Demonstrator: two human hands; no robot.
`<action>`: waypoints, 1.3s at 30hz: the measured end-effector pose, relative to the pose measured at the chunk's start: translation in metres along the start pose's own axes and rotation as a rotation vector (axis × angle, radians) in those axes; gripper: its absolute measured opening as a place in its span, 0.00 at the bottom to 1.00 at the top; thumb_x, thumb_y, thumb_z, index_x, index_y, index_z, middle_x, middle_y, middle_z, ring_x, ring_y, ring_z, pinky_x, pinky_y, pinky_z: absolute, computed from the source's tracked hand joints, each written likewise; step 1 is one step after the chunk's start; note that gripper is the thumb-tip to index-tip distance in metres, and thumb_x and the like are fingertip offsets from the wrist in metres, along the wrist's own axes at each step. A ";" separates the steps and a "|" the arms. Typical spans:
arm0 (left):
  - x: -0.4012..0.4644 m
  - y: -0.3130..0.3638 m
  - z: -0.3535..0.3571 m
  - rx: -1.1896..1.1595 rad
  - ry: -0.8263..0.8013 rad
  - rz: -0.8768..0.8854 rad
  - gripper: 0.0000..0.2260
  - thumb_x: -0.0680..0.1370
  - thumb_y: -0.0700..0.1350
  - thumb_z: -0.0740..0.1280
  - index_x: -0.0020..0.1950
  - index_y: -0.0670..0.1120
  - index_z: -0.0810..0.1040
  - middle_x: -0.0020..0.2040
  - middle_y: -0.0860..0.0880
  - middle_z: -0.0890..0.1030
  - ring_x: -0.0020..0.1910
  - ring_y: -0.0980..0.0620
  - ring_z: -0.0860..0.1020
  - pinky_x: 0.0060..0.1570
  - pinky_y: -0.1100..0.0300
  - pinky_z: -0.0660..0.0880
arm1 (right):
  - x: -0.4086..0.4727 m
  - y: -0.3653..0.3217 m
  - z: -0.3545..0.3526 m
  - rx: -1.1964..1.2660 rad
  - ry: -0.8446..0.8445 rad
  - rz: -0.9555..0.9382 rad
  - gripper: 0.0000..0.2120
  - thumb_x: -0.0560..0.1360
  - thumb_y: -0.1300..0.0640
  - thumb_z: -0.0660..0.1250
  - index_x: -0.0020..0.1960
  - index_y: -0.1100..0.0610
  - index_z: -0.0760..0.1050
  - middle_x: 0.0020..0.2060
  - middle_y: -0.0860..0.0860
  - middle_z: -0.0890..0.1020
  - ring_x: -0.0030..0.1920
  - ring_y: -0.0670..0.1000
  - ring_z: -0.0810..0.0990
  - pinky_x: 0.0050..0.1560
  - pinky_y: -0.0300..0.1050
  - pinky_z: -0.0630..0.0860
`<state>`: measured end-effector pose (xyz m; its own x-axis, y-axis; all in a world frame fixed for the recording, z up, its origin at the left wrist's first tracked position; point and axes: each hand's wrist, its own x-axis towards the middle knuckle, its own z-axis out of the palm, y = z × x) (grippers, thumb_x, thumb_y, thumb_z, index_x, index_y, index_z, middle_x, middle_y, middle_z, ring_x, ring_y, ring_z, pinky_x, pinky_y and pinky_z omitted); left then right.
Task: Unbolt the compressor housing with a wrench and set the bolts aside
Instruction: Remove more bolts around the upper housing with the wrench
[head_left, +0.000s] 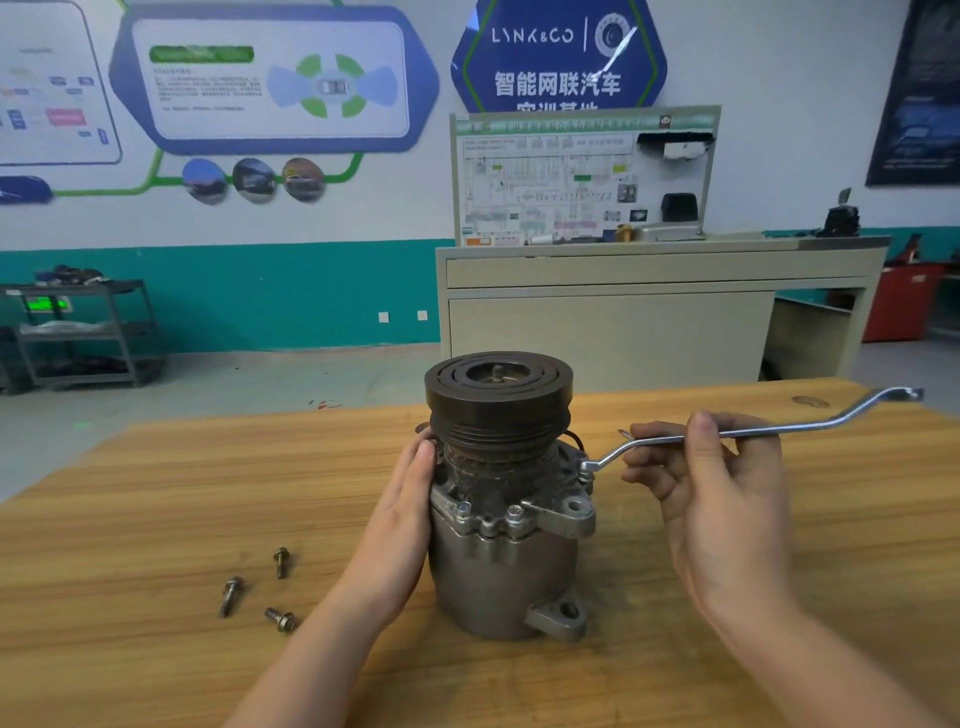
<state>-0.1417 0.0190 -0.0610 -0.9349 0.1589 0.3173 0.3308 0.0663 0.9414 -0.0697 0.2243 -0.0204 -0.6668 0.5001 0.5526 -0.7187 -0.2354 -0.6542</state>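
Note:
A grey compressor (498, 566) stands upright on the wooden table (156, 493), its black pulley (497, 395) on top. My left hand (408, 499) presses flat against the housing's left side, fingers straight. My right hand (711, 483) pinches the shaft of a long offset ring wrench (769, 428), thumb on top. The wrench's near end sits on a bolt at the housing's right flange (586, 466). Two bolts (514, 513) remain seated in the front of the flange. Three loose bolts (280, 562) lie on the table to the left.
Beyond the table's far edge stands a beige training bench (649, 312) with a wiring panel. A grey shelf cart (83, 332) is at the far left and a red cabinet (904, 301) at the far right.

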 end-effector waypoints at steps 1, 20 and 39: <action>0.000 0.000 0.000 0.010 0.002 0.001 0.34 0.73 0.74 0.51 0.74 0.60 0.67 0.71 0.60 0.71 0.73 0.60 0.65 0.75 0.48 0.59 | -0.004 0.000 0.001 -0.043 -0.010 -0.056 0.03 0.77 0.54 0.58 0.47 0.53 0.67 0.37 0.58 0.83 0.31 0.54 0.81 0.32 0.43 0.79; -0.002 0.005 0.003 0.000 0.025 0.035 0.27 0.73 0.68 0.51 0.66 0.61 0.74 0.59 0.68 0.78 0.60 0.72 0.72 0.60 0.67 0.66 | 0.052 0.026 0.015 0.153 0.064 0.689 0.08 0.80 0.66 0.52 0.43 0.58 0.63 0.23 0.54 0.74 0.16 0.47 0.65 0.14 0.33 0.57; -0.002 0.005 0.002 0.021 0.045 0.035 0.26 0.72 0.68 0.50 0.64 0.62 0.75 0.56 0.71 0.78 0.58 0.75 0.72 0.57 0.70 0.64 | -0.022 -0.003 0.003 -0.224 -0.204 -0.343 0.03 0.78 0.45 0.64 0.49 0.43 0.72 0.43 0.54 0.82 0.35 0.53 0.83 0.36 0.44 0.81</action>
<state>-0.1378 0.0214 -0.0568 -0.9273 0.1176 0.3554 0.3658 0.0827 0.9270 -0.0534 0.2114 -0.0293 -0.4389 0.3376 0.8327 -0.8594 0.1129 -0.4987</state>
